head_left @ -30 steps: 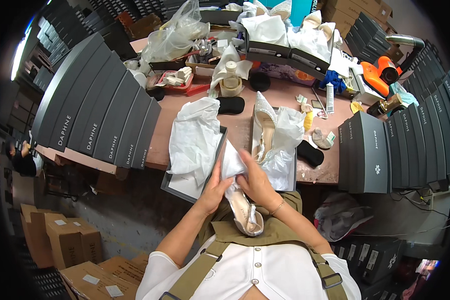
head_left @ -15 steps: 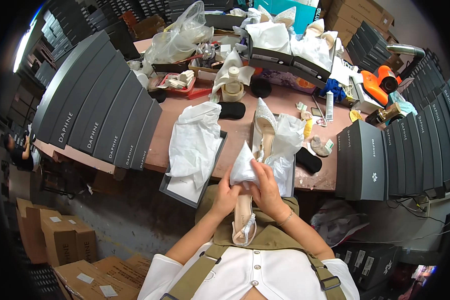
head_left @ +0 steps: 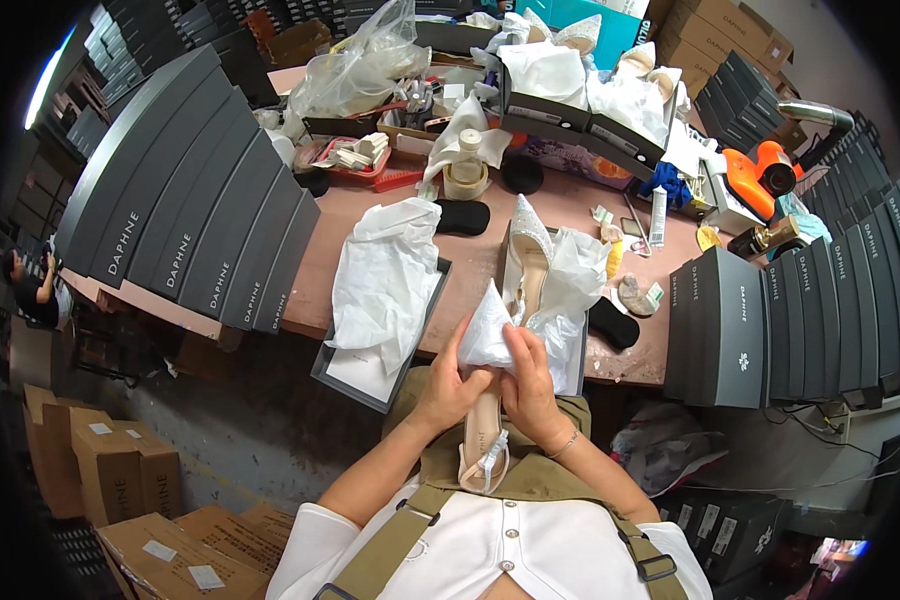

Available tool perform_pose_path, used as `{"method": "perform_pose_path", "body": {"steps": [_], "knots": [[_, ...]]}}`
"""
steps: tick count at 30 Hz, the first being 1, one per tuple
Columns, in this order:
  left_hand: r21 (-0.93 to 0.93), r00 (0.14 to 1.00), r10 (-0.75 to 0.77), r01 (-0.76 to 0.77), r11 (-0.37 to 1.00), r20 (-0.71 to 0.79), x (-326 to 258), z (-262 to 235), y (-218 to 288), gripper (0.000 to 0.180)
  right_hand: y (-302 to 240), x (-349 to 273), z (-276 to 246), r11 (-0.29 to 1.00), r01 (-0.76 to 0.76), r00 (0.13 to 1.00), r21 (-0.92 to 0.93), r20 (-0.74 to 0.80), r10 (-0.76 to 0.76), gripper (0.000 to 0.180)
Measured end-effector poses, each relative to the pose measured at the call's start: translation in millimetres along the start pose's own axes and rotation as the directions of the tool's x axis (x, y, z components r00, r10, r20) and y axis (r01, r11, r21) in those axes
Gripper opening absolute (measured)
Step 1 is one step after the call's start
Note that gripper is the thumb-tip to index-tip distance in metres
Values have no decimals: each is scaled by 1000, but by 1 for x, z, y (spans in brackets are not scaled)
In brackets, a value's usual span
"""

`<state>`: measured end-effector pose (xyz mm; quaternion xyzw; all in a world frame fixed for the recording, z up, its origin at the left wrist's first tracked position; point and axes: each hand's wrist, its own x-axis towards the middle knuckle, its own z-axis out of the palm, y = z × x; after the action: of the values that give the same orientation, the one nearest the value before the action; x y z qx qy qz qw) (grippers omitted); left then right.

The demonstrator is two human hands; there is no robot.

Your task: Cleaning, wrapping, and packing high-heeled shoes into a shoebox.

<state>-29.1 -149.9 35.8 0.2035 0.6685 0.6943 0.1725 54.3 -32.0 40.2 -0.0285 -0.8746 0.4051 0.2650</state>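
Hands at lower centre: left hand [head_left: 448, 388] and right hand [head_left: 528, 385] each grip clamped on a shoe [head_left: 482, 440], pressing tissue paper [head_left: 488, 335] into it.

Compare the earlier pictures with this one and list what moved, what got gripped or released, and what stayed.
Both hands, left hand and right hand, have drawn the beige shoe a little toward the body, and the white tissue paper now bunches higher over its toe. Nothing was let go: both hands still grip shoe and paper. The open shoebox with the second shoe, the box lid and the table stayed put.
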Motion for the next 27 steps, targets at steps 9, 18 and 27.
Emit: {"method": "perform_pose_path", "body": {"steps": [9,18,27], "knots": [[74,988,125,-118,990,-91,7,6,-6,52,-3,6,0,1000,20,1000,-5,0,-20,69],[92,985,90,-77,993,-147,-2,-6,-33,42,-5,7,9,999,-11,1000,51,16,11,70],[-43,985,2,-9,999,-172,18,-21,-20,45,-5,25,24,993,21,996,119,82,-31,68]]}}
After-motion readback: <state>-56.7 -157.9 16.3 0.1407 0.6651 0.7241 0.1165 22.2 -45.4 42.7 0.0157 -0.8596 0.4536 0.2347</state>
